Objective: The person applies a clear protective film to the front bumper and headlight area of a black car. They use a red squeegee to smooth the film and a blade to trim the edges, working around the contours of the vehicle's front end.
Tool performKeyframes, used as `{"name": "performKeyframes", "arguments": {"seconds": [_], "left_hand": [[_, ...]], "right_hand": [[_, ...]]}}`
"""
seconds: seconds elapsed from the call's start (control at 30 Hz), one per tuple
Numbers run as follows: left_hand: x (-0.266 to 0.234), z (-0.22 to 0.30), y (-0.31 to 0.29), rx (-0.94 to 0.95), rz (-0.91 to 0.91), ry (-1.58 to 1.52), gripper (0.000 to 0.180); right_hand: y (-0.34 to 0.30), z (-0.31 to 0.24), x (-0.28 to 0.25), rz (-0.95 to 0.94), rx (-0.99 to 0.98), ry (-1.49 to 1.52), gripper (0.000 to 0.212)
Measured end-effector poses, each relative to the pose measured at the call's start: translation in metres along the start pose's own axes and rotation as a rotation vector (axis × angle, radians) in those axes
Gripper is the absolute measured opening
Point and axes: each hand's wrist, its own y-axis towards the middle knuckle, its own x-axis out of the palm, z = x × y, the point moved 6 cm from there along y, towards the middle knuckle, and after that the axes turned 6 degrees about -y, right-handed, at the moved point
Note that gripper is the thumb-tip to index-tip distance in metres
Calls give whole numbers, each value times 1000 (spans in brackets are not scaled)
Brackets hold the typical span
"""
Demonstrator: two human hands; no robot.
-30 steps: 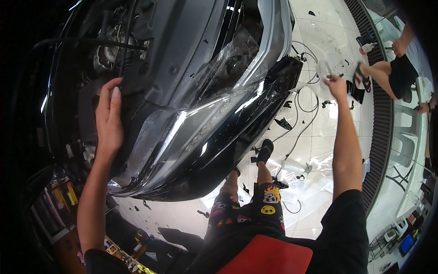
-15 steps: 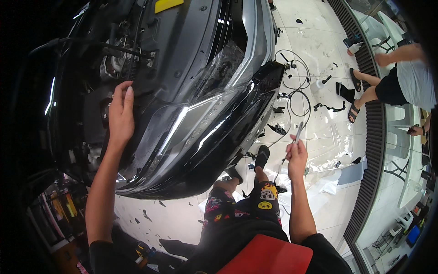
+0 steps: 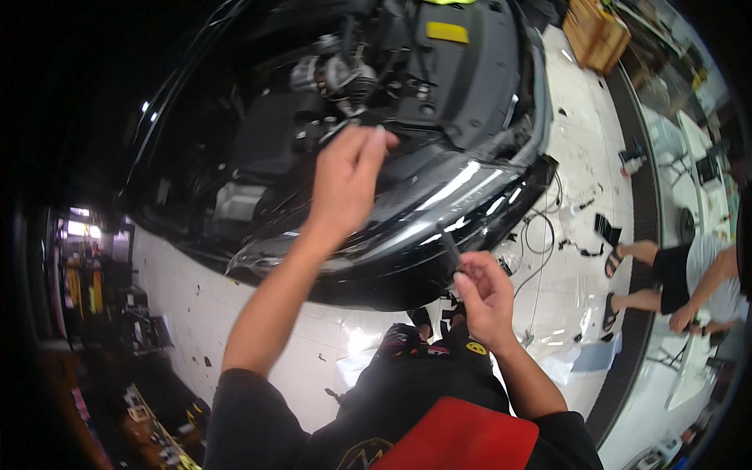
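Note:
In front of me is a black car's front end, its engine bay [image 3: 274,129] exposed. My left hand [image 3: 345,180] is above the bay's front edge, near the headlight [image 3: 450,188]. Its fingers are curled with the thumb close against them; whatever they may hold is hidden. Lower and to the right, my right hand [image 3: 487,301] is closed around a slim, dark, pen-like tool [image 3: 450,246]. The tool points up and left, over the black bumper [image 3: 392,290]. Motion blurs its tip, and I cannot tell whether it touches the car.
A yellow label [image 3: 447,32] sits on the cover over the car's front. Cable [image 3: 540,243] and dark scraps lie on the tiled floor at right. Another person [image 3: 689,270] is by the dark grating. Cluttered shelves [image 3: 86,274] stand at left.
My view has swung left, showing more of the engine bay. My right hand has brought the slim tool up and left, from over the floor to the car's front. My left hand stays over the car.

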Motion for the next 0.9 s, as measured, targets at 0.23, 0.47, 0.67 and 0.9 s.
{"name": "performKeyframes", "arguments": {"seconds": [0.23, 0.47, 0.67, 0.9], "left_hand": [[-102, -15, -196, -322, 274, -341, 25], [-176, -43, -318, -473, 519, -287, 23], [-183, -52, -333, -508, 564, -266, 27], [-131, -3, -250, -395, 391, -278, 23]], "right_hand": [[132, -50, 119, -89, -759, -1167, 18], [230, -70, 111, -69, -727, -1273, 20], [292, -74, -7, 115, -470, -1548, 24], [385, -46, -19, -347, -584, -1747, 31]]}}
